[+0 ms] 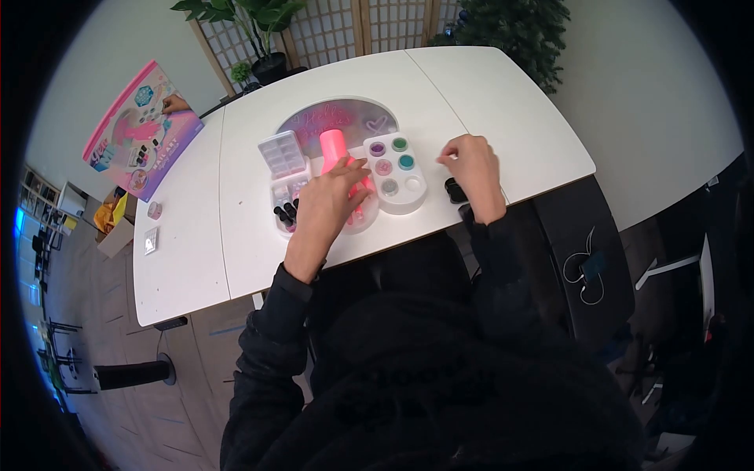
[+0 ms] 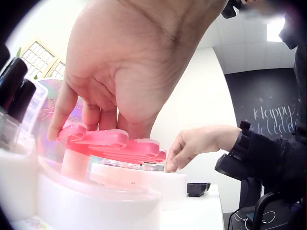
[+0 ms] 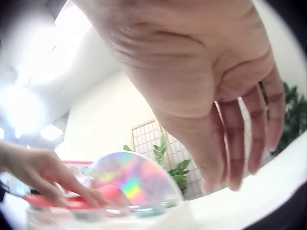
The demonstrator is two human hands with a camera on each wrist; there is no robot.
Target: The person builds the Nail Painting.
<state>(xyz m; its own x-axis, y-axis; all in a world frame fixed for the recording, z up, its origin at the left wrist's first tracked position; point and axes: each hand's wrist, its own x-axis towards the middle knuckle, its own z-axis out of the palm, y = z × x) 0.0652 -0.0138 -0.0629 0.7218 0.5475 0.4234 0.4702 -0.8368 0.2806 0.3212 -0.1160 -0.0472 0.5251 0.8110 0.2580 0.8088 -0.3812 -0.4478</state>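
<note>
My left hand (image 1: 329,206) rests on a bright pink plastic hand form (image 2: 115,139), its fingers reaching down over the form's fingers. The form stands on a round white base (image 2: 96,191). Off to the right, my right hand (image 1: 474,166) is held beside a white tray (image 1: 402,202), with loosely bent fingers and nothing visible between them. Several round pots of glitter, including a green pot (image 1: 400,144) and a purple pot (image 1: 378,149), sit in the tray. Black-capped polish bottles (image 1: 284,213) stand left of the left hand.
Behind the form rises a shiny rounded panel (image 1: 338,112). A clear-lidded compartment case (image 1: 281,154) is at its left. A small black dish (image 1: 455,191) lies near the right wrist. At the table's left are a printed box (image 1: 143,133), a small jar (image 1: 155,210) and a packet (image 1: 151,241).
</note>
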